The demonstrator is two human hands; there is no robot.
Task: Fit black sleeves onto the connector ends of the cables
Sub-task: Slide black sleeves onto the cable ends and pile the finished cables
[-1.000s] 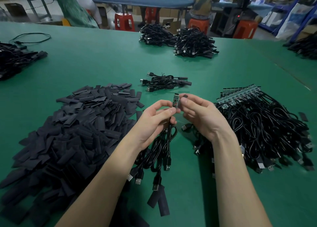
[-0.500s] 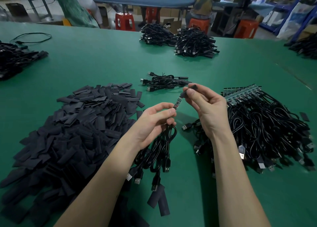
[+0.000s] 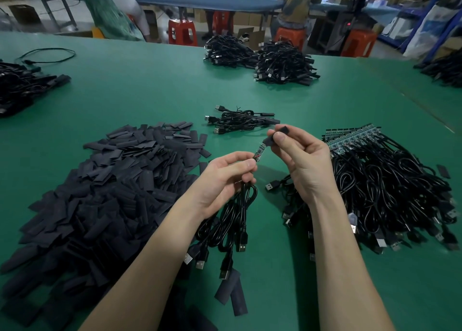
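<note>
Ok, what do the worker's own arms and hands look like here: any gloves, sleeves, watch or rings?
Both forearms are bare up to the frame's bottom edge: no sleeves show. The left hand and right hand wear no gloves. No watch, wristband or ring shows on either. Fingernails are short and unpainted. Nothing is taped or strapped to the wrists.

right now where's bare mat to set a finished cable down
Bare green mat lies beyond the sleeve pile, left of the small cable bundle. Another patch lies near the front edge, right of the right forearm. It is crowded between the sleeve pile and the big cable heap.
</note>
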